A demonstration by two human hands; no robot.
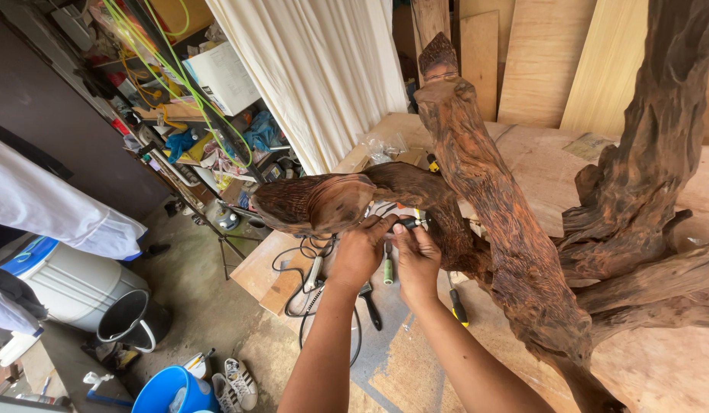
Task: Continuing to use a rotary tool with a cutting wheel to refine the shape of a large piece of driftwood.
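Here, left hand pressed against carved driftwood, right hand gripping a black rotary tool, blue bucket below.

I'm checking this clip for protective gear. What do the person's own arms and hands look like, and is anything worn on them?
Both forearms are bare as far as the bottom edge of the picture, with no sleeve in view. The left hand and the right hand are bare too: no gloves. I can make out no watch, bracelet or wrist strap, and no ring, though the fingers are too small to be sure.
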